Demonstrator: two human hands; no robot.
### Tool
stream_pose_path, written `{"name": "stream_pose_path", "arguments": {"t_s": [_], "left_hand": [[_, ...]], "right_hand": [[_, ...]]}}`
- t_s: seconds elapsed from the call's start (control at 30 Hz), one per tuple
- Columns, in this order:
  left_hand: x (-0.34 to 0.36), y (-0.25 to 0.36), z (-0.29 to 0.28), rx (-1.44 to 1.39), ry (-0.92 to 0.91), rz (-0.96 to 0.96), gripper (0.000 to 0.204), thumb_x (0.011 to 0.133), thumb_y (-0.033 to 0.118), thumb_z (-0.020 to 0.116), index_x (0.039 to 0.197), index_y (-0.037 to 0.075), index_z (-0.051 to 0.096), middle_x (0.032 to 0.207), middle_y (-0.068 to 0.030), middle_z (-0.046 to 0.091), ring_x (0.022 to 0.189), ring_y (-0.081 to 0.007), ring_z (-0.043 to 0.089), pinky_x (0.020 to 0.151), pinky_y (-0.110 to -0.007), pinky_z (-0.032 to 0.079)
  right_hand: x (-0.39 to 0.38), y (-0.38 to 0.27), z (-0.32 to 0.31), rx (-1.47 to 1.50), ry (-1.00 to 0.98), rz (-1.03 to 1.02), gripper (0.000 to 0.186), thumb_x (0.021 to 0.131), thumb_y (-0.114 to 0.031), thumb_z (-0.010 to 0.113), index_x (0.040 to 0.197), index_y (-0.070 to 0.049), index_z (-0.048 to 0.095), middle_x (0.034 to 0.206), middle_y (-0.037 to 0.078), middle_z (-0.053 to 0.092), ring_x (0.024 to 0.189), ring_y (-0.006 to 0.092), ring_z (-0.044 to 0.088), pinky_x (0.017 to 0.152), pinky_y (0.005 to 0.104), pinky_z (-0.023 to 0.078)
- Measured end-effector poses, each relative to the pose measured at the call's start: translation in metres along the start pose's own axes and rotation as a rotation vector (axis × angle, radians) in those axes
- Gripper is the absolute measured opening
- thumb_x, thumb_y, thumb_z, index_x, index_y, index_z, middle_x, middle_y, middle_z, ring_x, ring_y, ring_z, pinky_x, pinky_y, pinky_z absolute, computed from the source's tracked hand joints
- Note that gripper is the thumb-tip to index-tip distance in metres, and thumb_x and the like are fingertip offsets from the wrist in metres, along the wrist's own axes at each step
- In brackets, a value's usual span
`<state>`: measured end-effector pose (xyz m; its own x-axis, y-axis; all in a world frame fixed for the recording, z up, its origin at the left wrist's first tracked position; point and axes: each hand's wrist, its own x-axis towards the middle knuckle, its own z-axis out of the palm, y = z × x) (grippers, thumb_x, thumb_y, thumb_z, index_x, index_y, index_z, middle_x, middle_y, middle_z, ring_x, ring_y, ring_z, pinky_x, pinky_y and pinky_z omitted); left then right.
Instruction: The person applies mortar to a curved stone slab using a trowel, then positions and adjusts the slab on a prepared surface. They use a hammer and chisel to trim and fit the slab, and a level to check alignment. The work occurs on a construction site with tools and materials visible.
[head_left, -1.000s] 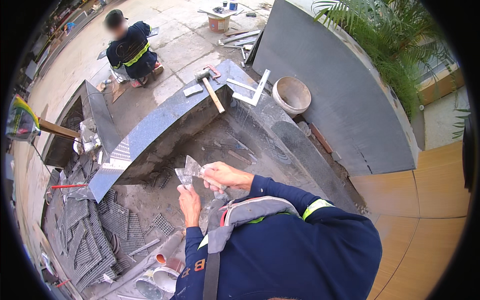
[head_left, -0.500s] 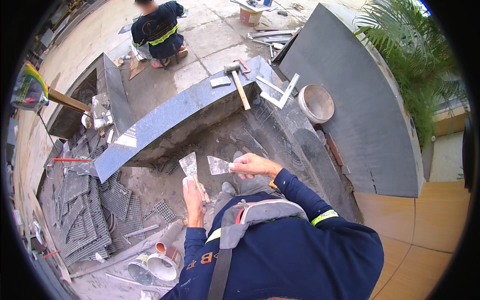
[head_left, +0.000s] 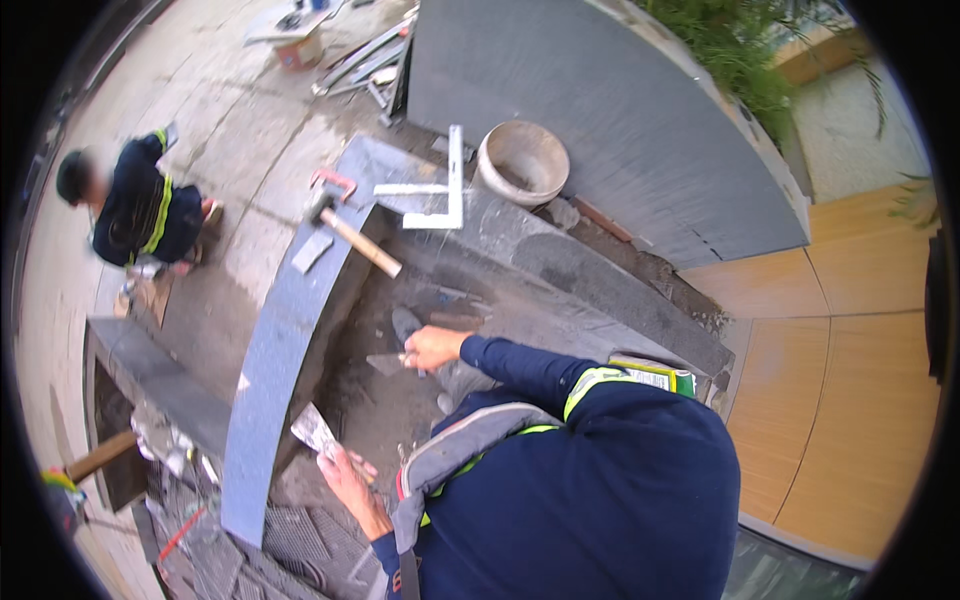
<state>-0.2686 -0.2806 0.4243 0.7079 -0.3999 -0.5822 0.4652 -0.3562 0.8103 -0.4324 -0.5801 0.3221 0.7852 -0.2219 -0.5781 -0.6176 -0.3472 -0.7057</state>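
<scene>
My left hand (head_left: 346, 482) is closed around a wide putty knife (head_left: 313, 430), its pale-smeared blade pointing up beside the inner edge of the curved grey stone slab (head_left: 265, 390). Farther right, my right hand (head_left: 436, 348) grips a second putty knife (head_left: 384, 365), whose blade points left over the dusty ground. The two blades are apart and neither hand touches the slab. On the slab's far end lie a hammer (head_left: 355, 240) with a wooden handle, a small grey stone piece (head_left: 312, 251) and a red clamp-like tool (head_left: 333, 185). A white metal square (head_left: 455, 190) rests at the corner.
A dirty white bucket (head_left: 522, 162) stands against the tall grey panel (head_left: 600, 130). A co-worker (head_left: 150, 205) crouches at the far left. Mesh-backed tile pieces (head_left: 290, 545) are heaped at the lower left. A green and yellow container (head_left: 655, 375) is by my right arm.
My view has turned to the right, so the slab and co-worker sit farther left. The two putty knives have moved apart, each still in its hand.
</scene>
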Motion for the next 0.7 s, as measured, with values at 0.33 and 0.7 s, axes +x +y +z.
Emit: {"name": "stream_pose_path", "arguments": {"t_s": [0.33, 0.7], "left_hand": [[0.112, 0.061, 0.078, 0.423, -0.102, 0.124, 0.036, 0.108, 0.035, 0.061, 0.099, 0.003, 0.048, 0.065, -0.0083, 0.055, 0.04, -0.0168, 0.05, 0.038, -0.032, 0.04], [0.19, 0.104, 0.099, 0.524, -0.415, 0.165, 0.032, 0.11, 0.034, 0.06, 0.111, 0.002, 0.055, 0.07, -0.0054, 0.06, 0.047, -0.0097, 0.051, 0.041, -0.028, 0.038]], "right_hand": [[-0.01, 0.103, -0.115, -0.061, 0.746, 0.3, 0.035, 0.101, -0.033, 0.056, 0.1, -0.001, 0.07, 0.098, 0.029, 0.074, 0.097, 0.0506, 0.072, 0.086, 0.0599, 0.057], [-0.311, 0.037, -0.357, -0.307, 1.513, 0.771, 0.033, 0.096, -0.036, 0.07, 0.121, -0.016, 0.078, 0.118, 0.015, 0.075, 0.111, 0.036, 0.071, 0.095, 0.0496, 0.057]]}}
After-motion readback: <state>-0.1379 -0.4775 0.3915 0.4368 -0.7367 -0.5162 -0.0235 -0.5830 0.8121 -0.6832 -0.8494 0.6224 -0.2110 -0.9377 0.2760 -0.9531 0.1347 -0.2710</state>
